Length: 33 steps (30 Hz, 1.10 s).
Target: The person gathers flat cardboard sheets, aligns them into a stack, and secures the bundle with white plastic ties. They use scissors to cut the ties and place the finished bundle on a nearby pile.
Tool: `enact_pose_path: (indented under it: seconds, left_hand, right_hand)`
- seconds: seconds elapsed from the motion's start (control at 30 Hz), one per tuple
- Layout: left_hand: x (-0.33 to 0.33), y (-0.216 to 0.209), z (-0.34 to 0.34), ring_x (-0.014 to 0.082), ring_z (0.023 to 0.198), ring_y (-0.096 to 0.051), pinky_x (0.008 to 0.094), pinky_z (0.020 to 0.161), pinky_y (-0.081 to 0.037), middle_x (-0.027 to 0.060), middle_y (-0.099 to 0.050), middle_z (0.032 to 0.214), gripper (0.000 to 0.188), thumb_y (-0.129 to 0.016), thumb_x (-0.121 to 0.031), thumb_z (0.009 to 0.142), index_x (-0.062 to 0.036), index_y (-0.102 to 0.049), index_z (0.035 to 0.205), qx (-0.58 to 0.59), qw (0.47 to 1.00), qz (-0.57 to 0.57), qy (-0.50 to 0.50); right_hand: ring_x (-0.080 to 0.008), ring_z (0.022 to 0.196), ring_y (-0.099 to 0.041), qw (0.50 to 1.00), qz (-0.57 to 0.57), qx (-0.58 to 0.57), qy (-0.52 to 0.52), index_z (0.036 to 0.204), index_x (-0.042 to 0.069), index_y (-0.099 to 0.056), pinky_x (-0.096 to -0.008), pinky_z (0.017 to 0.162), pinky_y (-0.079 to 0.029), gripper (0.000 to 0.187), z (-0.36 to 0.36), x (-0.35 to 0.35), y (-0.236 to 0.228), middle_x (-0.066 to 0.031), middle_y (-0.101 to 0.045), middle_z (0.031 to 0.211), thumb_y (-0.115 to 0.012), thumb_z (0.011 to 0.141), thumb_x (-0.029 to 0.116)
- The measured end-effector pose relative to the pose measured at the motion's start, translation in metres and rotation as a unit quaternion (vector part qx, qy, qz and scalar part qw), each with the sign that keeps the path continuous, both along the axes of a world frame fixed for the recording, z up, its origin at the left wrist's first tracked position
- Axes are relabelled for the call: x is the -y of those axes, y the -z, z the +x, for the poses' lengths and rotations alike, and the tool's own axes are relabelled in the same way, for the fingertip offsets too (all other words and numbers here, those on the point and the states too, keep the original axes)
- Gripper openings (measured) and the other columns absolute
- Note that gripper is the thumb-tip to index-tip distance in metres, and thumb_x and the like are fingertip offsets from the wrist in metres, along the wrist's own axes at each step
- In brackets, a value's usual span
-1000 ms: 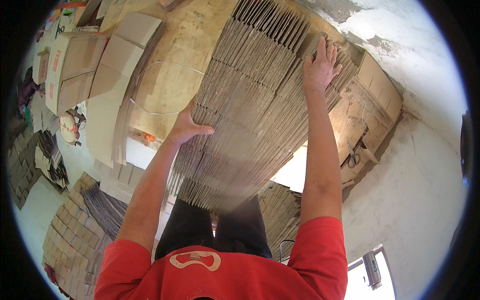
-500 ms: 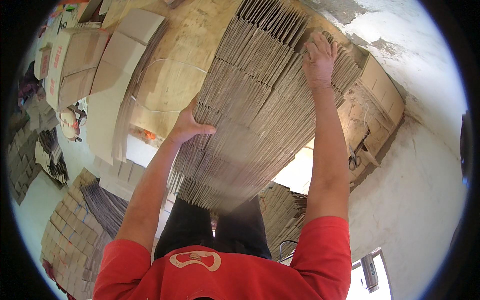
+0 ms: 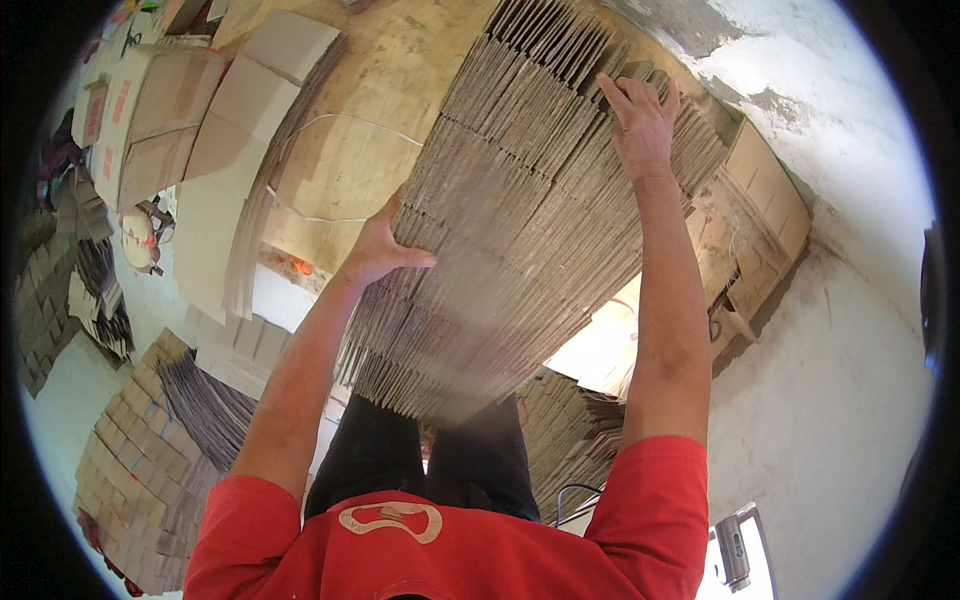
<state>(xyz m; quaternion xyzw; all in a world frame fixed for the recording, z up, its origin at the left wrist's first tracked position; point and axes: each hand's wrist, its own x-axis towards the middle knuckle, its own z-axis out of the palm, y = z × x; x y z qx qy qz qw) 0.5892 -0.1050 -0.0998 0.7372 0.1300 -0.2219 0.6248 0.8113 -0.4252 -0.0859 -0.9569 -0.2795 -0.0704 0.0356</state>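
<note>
A long bundle of brown corrugated cardboard sheets point(image 3: 500, 210), packed on edge, slopes from the upper middle down toward my legs. On its left side rests my left hand point(image 3: 388, 250), its thumb laid over the top edges and its fingers round the side, partly hidden. At the far right end my right hand point(image 3: 643, 125) touches the upper edges of the sheets. Its fingers are apart, with the index finger reaching left. Near that hand the sheets lean unevenly and a gap shows between them.
Under the bundle is a wooden board point(image 3: 370, 90) with a white cord point(image 3: 330, 117). Flat cardboard point(image 3: 250, 130) and a carton point(image 3: 160, 110) stand at left. More stacked cardboard point(image 3: 140, 460) lies lower left. A cardboard box point(image 3: 765, 180) sits by the white wall point(image 3: 840, 330) at right.
My right hand has shifted slightly right and down, and its fingers have spread from a curled pose. The sheets beside it have tilted a little. My left hand stays nearly still.
</note>
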Motion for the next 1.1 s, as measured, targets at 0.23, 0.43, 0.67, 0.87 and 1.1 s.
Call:
enact_pose_path:
  seconds: [0.23, 0.43, 0.67, 0.87, 1.1]
  left_hand:
    - [0.002, -0.002, 0.002, 0.0250, 0.132, -0.038, 0.0321, 0.111, -0.025, 0.0151, -0.044, 0.139, 0.117, -0.088, -0.024, 0.045, 0.0023, -0.029, 0.143, 0.006, 1.000, -0.010, -0.003]
    - [0.000, -0.001, -0.001, 0.0258, 0.132, -0.036, 0.0321, 0.111, -0.024, 0.0155, -0.044, 0.139, 0.119, -0.088, -0.025, 0.044, 0.0025, -0.028, 0.143, -0.013, 1.000, -0.004, 0.000]
    - [0.002, -0.003, 0.000, 0.0239, 0.130, -0.039, 0.0318, 0.110, -0.027, 0.0145, -0.046, 0.138, 0.118, -0.088, -0.024, 0.045, -0.0004, -0.027, 0.144, -0.053, 0.998, -0.011, -0.011]
    - [0.002, -0.004, 0.001, 0.0242, 0.130, -0.040, 0.0325, 0.110, -0.028, 0.0148, -0.045, 0.139, 0.121, -0.090, -0.028, 0.045, -0.0011, -0.026, 0.145, 0.001, 1.000, -0.019, -0.008]
    - [-0.001, -0.008, 0.001, 0.0251, 0.130, -0.040, 0.0324, 0.109, -0.029, 0.0163, -0.045, 0.139, 0.121, -0.090, -0.029, 0.046, -0.0007, -0.026, 0.145, -0.008, 1.000, 0.015, 0.014]
  right_hand:
    - [-0.0180, 0.110, -0.052, 0.996, 0.085, 0.001, -0.023, 0.123, 0.021, -0.055, -0.0536, 0.111, -0.020, 0.058, 0.016, 0.008, 0.017, 0.0018, -0.061, 0.102, -0.059, 0.070, -0.004]
    - [-0.0176, 0.109, -0.053, 0.993, -0.074, -0.095, -0.014, 0.133, 0.025, -0.048, -0.0545, 0.112, -0.019, 0.068, 0.011, -0.016, -0.013, 0.0019, -0.060, 0.097, -0.056, 0.074, -0.007]
    - [-0.0199, 0.114, -0.051, 0.999, 0.009, -0.008, -0.036, 0.121, 0.019, -0.057, -0.0515, 0.112, -0.020, 0.054, 0.010, -0.012, 0.001, -0.0012, -0.060, 0.104, -0.057, 0.073, -0.007]
    - [-0.0227, 0.117, -0.051, 0.996, 0.046, -0.040, -0.063, 0.117, 0.015, -0.057, -0.0488, 0.114, -0.020, 0.054, 0.022, -0.003, 0.014, -0.0040, -0.060, 0.114, -0.058, 0.068, -0.009]
    - [-0.0188, 0.105, -0.056, 0.993, -0.046, -0.102, -0.042, 0.145, 0.034, -0.029, -0.0514, 0.114, -0.019, 0.089, 0.018, -0.025, -0.011, 0.0000, -0.062, 0.102, -0.054, 0.072, -0.012]
